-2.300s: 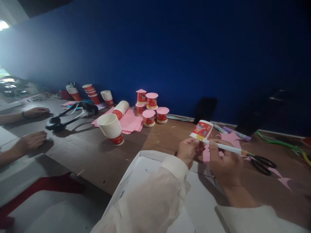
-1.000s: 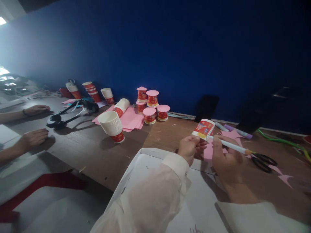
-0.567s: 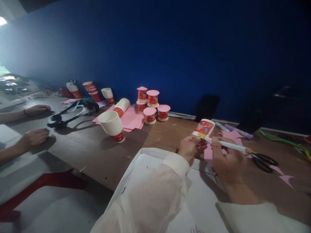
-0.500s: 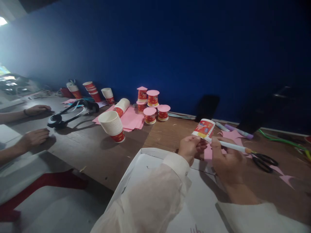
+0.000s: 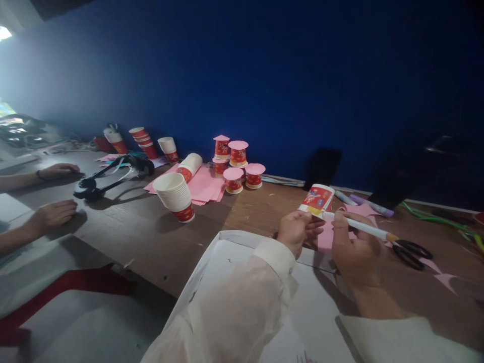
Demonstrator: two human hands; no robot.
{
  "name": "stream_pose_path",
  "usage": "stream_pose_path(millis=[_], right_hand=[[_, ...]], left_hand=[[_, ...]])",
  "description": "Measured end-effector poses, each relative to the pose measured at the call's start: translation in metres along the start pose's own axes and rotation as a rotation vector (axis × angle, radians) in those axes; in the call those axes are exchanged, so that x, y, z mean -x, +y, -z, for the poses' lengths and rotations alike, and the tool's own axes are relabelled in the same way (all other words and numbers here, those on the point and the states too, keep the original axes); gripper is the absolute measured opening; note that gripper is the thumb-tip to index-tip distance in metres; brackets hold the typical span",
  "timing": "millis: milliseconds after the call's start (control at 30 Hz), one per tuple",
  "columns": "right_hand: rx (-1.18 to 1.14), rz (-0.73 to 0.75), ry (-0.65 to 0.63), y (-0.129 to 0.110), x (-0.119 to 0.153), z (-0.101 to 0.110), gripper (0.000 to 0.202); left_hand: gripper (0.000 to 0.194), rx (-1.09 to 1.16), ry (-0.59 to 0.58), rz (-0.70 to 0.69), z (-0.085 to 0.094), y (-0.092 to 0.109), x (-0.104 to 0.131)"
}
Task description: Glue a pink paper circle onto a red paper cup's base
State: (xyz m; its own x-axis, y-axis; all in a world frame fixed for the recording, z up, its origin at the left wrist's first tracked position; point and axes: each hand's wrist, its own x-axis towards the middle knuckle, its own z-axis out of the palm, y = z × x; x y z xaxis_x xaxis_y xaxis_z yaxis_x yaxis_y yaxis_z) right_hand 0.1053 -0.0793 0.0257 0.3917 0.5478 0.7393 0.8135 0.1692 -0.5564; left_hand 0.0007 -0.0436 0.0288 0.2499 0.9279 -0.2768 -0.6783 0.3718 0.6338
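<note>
My left hand (image 5: 297,232) pinches the rim of a red paper cup (image 5: 319,197), tilted with its base pointing away from me. In my right hand (image 5: 357,252) is a long white pen (image 5: 366,228) with an orange-brown back end. Its tip is at the cup's rim, close to my left fingers; whether it touches cannot be made out. Behind and under my right hand lie pink paper scraps (image 5: 363,209). Black-handled scissors (image 5: 411,253) rest just right of the pen's back end.
Several red cups topped with pink paper discs (image 5: 238,145) stand by the blue wall. A stack of paper cups (image 5: 173,194) stands left, near pink sheets (image 5: 206,186). A white box lid (image 5: 236,236) lies under my forearms. Another person's hands (image 5: 55,217) rest at far left, by a black headset (image 5: 91,187).
My right hand has shifted slightly right and the pen has drawn back a little along the cup's rim. My left hand and the cup stay nearly still.
</note>
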Motion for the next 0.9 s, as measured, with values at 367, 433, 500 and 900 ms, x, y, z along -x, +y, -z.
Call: stream_pose_path(millis=[367,433,500,900], right_hand=[[-0.012,-0.018,-0.017,0.0069,0.0003,0.0001,0.035],[0.003,-0.029,-0.024,0.0054,0.0002,0.0011,0.036],[0.015,-0.042,-0.027,0.0041,0.0001,0.0014,0.038],[0.014,-0.054,-0.038,0.0046,0.0002,0.0006,0.039]], left_hand=[[0.018,-0.035,0.004,0.009,0.0004,-0.0016,-0.0032],[0.018,-0.026,-0.001,0.003,0.0005,-0.0014,-0.0027],[0.018,-0.018,0.002,0.002,0.0005,-0.0012,-0.0024],[0.018,-0.015,0.005,0.008,0.0007,-0.0022,-0.0036]])
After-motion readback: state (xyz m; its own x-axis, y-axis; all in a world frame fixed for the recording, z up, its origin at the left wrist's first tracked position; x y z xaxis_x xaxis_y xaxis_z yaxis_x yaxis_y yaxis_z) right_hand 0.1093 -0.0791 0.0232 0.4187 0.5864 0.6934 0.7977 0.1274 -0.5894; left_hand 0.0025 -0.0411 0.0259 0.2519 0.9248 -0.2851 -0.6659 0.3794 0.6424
